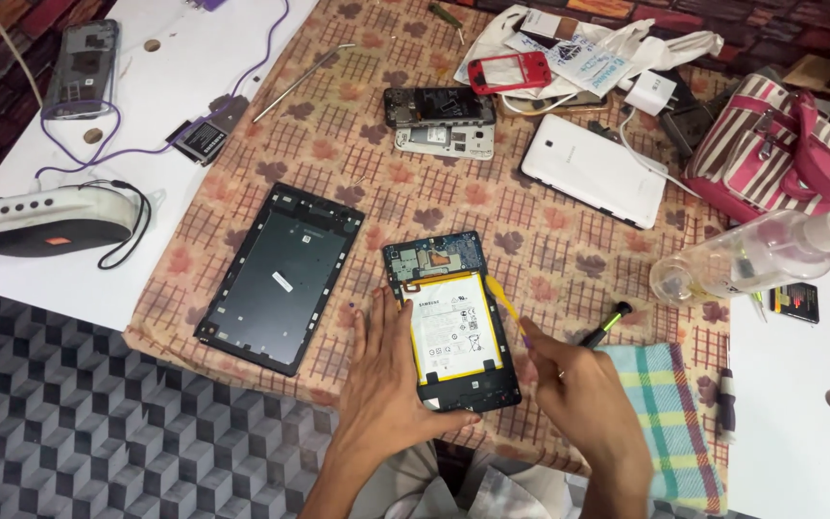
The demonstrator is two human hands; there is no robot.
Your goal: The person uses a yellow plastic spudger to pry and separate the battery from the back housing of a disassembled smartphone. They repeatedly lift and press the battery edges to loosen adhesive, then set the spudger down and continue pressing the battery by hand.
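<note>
Opened tablet, back off and battery exposed, lies flat on the patterned cloth of the table. Left hand flat on the tablet's left edge, fingers spread, gripping nothing. Right hand has a closed grip on a yellow pry tool, tip at the tablet's right edge. Empty black frame just left of the tablet; checked towel to its right.

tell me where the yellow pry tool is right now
In the head view, the yellow pry tool sits right of centre, held in the right hand, its tip at the right edge of the opened tablet.
</note>
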